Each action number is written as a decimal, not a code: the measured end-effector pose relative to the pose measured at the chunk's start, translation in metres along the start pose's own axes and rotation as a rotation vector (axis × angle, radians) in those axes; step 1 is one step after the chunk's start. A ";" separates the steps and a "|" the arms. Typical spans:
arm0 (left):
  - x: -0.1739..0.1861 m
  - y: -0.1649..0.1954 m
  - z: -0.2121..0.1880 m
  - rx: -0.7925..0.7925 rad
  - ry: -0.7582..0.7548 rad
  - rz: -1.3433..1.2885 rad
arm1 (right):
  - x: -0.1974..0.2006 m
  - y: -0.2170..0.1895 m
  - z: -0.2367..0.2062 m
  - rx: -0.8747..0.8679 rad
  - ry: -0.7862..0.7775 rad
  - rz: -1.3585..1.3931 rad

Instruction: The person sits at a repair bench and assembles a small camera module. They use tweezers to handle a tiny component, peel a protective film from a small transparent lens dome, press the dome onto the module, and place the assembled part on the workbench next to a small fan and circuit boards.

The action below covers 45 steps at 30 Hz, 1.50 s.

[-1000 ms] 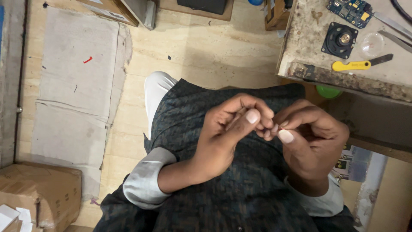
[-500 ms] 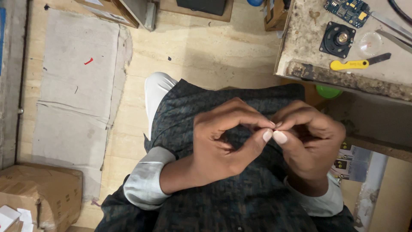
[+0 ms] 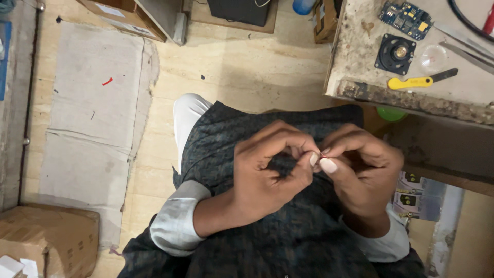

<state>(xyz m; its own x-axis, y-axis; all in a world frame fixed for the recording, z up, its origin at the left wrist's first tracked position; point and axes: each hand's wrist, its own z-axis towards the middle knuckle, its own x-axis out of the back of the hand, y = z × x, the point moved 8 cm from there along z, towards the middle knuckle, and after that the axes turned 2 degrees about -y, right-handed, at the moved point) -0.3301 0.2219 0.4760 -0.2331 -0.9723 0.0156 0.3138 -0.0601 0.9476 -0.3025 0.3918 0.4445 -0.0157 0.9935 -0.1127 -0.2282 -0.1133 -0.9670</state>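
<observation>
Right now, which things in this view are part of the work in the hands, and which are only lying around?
In use:
left hand
right hand
tiny reddish piece pinched between the fingertips of both hands; too small to identify

Lying about:
yellow-handled knife, small black speaker and blue circuit board on the workbench
cardboard box on the floor

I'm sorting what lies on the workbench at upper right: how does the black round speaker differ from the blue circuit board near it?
The speaker is black, with a round cone and a brass-coloured centre; the circuit board is blue, flat and rectangular, studded with small parts. The speaker lies nearer the bench's worn front edge, the circuit board farther back. Both rest flat on the stained workbench, apart from each other and from both hands.
</observation>
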 end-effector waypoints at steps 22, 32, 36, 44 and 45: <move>-0.003 0.002 0.031 0.059 -0.019 -0.147 | 0.004 -0.015 0.031 0.079 0.051 -0.004; -0.026 -0.006 0.060 0.057 -0.023 -0.007 | 0.024 -0.043 0.047 0.117 0.104 -0.449; -0.042 -0.015 0.075 0.056 -0.044 0.033 | 0.049 -0.039 0.052 0.070 0.136 -0.483; -0.062 -0.025 0.109 -0.041 -0.133 0.111 | 0.119 -0.053 0.091 0.131 0.187 -0.902; -0.064 -0.030 0.111 -0.006 -0.141 0.115 | 0.121 -0.048 0.096 0.110 0.142 -0.892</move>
<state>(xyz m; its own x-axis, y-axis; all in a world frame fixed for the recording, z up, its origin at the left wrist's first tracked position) -0.4273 0.3107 0.4820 -0.3222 -0.9315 0.1690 0.3513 0.0481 0.9350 -0.3871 0.5181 0.4998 0.3297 0.7005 0.6330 -0.1895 0.7059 -0.6825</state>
